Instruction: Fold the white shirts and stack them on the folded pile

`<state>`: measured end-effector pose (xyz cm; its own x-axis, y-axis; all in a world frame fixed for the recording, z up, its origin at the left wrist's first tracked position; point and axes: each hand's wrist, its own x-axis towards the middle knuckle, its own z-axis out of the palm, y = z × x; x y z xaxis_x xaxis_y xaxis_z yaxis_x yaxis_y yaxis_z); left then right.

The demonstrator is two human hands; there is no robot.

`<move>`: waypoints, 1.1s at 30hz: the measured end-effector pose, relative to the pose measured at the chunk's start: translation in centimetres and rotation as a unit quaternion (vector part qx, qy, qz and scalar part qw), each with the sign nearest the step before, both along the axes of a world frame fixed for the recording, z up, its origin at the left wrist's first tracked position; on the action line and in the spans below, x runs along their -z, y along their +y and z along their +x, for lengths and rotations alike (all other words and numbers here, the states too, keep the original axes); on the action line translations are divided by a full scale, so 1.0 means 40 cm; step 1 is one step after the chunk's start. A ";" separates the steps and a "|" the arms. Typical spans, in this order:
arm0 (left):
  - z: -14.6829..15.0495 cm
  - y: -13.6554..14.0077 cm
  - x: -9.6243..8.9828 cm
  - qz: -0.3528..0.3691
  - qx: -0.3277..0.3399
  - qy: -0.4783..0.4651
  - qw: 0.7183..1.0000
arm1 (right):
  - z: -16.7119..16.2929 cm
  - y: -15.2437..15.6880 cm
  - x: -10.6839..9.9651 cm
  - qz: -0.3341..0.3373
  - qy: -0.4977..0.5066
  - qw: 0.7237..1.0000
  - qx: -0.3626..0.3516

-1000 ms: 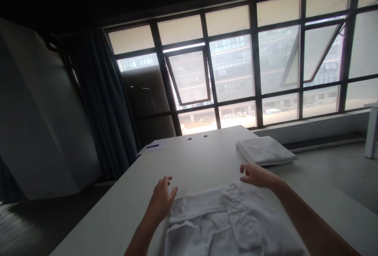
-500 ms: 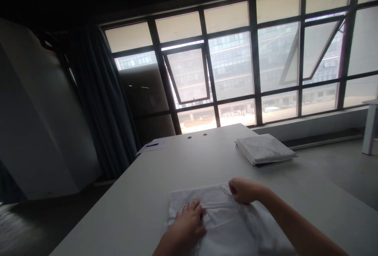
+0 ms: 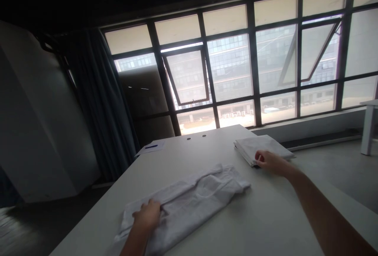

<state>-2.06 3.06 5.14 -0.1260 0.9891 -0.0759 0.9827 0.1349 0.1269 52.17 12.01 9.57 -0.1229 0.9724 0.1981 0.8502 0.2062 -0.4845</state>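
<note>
A long, folded white cloth (image 3: pixel 195 197) lies slantwise on the white table, its surface wrinkled and its far right end uneven. My left hand (image 3: pixel 147 216) rests on the cloth's near left part, fingers apart and pressing down on the fabric; the fingertips are slightly blurred. To the right, my right hand (image 3: pixel 271 162) is at the near left edge of a neatly folded white cloth stack (image 3: pixel 265 142). Its fingers are curled in towards the thumb. Whether they pinch the stack's edge is too hard to see.
The white table (image 3: pixel 206 149) has two round cable holes near its far end. Paper (image 3: pixel 153 148) with a blue pen (image 3: pixel 151 146) lies at the far left edge. A dark curtain (image 3: pixel 100 102) and framed windows stand beyond. Another white table (image 3: pixel 368 126) is at far right.
My right hand has let go of the near cloth and moved right and away to the stack. My left hand has shifted left; the cloth now lies slanted and narrower.
</note>
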 end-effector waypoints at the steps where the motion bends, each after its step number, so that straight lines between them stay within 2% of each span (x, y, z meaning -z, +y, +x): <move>1: 0.017 0.001 0.000 -0.003 0.005 0.012 1.000 | -0.043 -0.006 0.003 -0.009 0.001 0.999 -0.044; 3: 0.065 0.001 0.007 -0.010 0.043 0.016 0.999 | -0.144 -0.024 0.022 -0.013 0.001 0.995 -0.099; 6: 0.141 -0.006 0.027 -0.022 0.120 -0.014 0.992 | -0.292 -0.057 0.086 -0.012 -0.010 0.988 -0.153; 10: 0.194 -0.024 0.031 -0.046 0.166 -0.105 0.979 | -0.404 -0.087 0.175 -0.039 -0.044 0.984 -0.171; 12: 0.203 -0.037 0.009 -0.053 0.182 -0.120 0.974 | -0.416 -0.087 0.190 -0.048 -0.050 0.983 -0.172; 15: 0.220 -0.072 -0.050 -0.051 0.228 -0.109 0.966 | -0.395 -0.077 0.172 -0.056 -0.048 0.981 -0.178; 17: 0.235 -0.106 -0.095 -0.105 0.257 -0.130 0.952 | -0.371 -0.072 0.146 -0.079 -0.048 0.977 -0.193; 19: 0.246 -0.136 -0.133 -0.203 0.283 -0.182 0.920 | -0.352 -0.077 0.119 -0.132 -0.050 0.965 -0.223; 21: 0.245 -0.150 -0.149 -0.277 0.295 -0.239 0.883 | -0.351 -0.093 0.098 -0.190 -0.047 0.946 -0.257; 22: 0.238 -0.147 -0.147 -0.275 0.293 -0.252 0.880 | -0.359 -0.105 0.092 -0.190 -0.041 0.945 -0.264; 23: 0.226 -0.137 -0.137 -0.245 0.283 -0.246 0.894 | -0.374 -0.117 0.091 -0.170 -0.033 0.949 -0.262; 24: 0.209 -0.122 -0.120 -0.197 0.262 -0.217 0.920 | -0.395 -0.131 0.094 -0.136 -0.024 0.958 -0.252; 26: 0.163 -0.078 -0.070 -0.065 0.188 -0.098 0.975 | -0.445 -0.154 0.120 -0.055 -0.008 0.973 -0.223; 27: 0.137 -0.055 -0.041 -0.017 0.143 -0.029 0.989 | -0.471 -0.163 0.141 -0.035 -0.004 0.977 -0.212; 30: 0.061 0.006 0.034 0.013 0.077 0.017 0.997 | -0.531 -0.172 0.220 -0.022 0.005 0.984 -0.179; 33: 0.006 0.040 0.075 0.035 0.063 0.016 0.997 | -0.555 -0.163 0.273 -0.037 0.022 0.989 -0.142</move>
<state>-1.81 4.66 2.15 -0.0026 1.0000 -0.0049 0.9950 0.0030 0.0996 29.96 5.50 -1.36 -0.3860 0.9120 0.1391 0.7402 0.3962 -0.5432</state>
